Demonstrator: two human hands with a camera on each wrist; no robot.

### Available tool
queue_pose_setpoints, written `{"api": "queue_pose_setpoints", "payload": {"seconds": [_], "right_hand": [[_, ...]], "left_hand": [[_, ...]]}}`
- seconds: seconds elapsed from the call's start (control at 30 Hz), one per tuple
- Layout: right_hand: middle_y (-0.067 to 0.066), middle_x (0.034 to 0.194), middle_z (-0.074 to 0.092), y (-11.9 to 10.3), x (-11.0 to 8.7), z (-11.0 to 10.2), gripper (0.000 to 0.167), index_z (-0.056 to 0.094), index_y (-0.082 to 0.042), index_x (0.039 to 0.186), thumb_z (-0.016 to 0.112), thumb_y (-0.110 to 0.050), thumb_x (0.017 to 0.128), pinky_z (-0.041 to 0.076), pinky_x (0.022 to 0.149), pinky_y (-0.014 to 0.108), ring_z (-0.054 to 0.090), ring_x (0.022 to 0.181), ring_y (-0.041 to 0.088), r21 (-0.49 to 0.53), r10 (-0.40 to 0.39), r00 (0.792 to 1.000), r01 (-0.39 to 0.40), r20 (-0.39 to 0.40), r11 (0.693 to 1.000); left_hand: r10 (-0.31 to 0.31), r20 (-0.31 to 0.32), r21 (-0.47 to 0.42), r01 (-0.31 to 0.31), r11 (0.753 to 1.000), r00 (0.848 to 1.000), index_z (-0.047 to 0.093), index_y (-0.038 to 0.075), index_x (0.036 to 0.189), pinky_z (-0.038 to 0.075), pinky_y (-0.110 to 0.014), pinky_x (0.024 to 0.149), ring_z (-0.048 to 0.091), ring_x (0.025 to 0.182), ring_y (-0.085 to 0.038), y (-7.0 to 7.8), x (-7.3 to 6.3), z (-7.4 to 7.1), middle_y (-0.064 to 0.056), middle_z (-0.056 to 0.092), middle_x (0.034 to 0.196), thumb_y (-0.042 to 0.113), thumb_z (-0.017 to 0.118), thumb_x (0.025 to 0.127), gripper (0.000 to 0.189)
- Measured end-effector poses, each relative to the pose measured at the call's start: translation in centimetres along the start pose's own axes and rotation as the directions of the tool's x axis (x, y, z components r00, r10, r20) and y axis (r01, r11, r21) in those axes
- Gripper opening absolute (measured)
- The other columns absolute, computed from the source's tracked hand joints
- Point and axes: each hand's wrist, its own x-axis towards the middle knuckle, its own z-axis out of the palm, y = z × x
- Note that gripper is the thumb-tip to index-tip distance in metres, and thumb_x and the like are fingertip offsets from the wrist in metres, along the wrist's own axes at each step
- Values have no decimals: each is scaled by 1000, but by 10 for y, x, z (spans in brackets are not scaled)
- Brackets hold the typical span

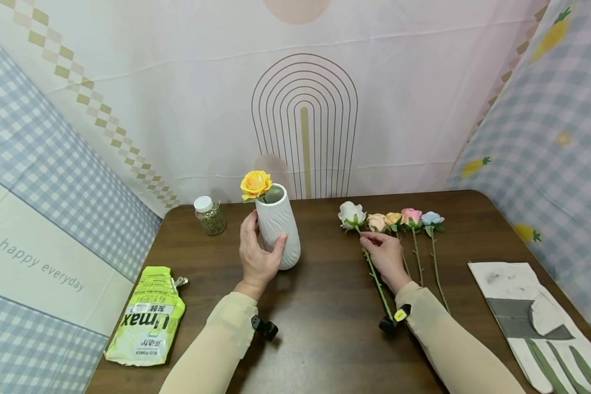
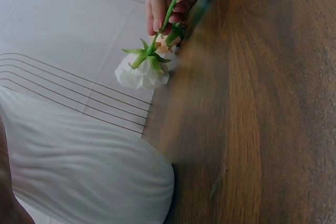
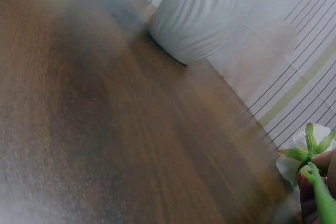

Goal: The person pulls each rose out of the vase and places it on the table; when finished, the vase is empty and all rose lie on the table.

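My left hand (image 1: 260,257) grips a white ribbed vase (image 1: 287,235) with fingers and thumb around its side; the vase leans slightly. A yellow rose (image 1: 256,185) stands in it, its bloom over the left of the rim. My right hand (image 1: 385,257) pinches the green stem of a white rose (image 1: 352,214) just below the bloom. In the left wrist view the white rose (image 2: 140,72) hangs bloom downward from the fingers. Beside that hand lie a peach rose (image 1: 376,222), an orange rose (image 1: 393,219), a pink rose (image 1: 411,216) and a blue rose (image 1: 432,219).
A jar (image 1: 210,218) of dried green bits with a white lid stands at the back left. A lime-green pouch (image 1: 148,320) lies at the left edge of the brown table (image 1: 320,350). White and grey gloves (image 1: 517,312) lie at the right. A patterned cloth hangs behind.
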Motion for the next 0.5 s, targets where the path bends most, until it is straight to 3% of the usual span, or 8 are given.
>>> {"api": "queue_pose_setpoints", "payload": {"seconds": [0.13, 0.3, 0.5], "right_hand": [[11, 97, 71, 3, 1, 2, 20, 74, -4, 106, 69, -16, 89, 48, 60, 18, 60, 76, 10, -57, -12, 1000, 13, 17, 998], [5, 87, 72, 5, 0, 3, 17, 76, -9, 101, 70, -18, 89, 48, 57, 22, 61, 68, 11, -224, -55, 997, 68, 63, 972], [2, 82, 71, 2, -4, 3, 17, 76, -12, 100, 68, -22, 90, 52, 53, 27, 64, 59, 12, -299, -32, 993, 65, 114, 952]], "left_hand": [[-3, 0, -3, 3, 1000, 1000, 45, -2, 137, 51, -41, 88, 52, 114, -29, 0, -1, 0, -20, 51, 128, 34, 77, 80, 75], [-9, 5, -1, 9, 1000, 1000, 44, -2, 138, 50, -38, 88, 52, 114, -28, 0, -2, 0, -19, 51, 129, 34, 77, 79, 76], [-12, 8, -4, 12, 1000, 1000, 44, -2, 138, 50, -38, 89, 52, 114, -28, -1, -2, -1, -19, 50, 129, 34, 77, 80, 77]]}}
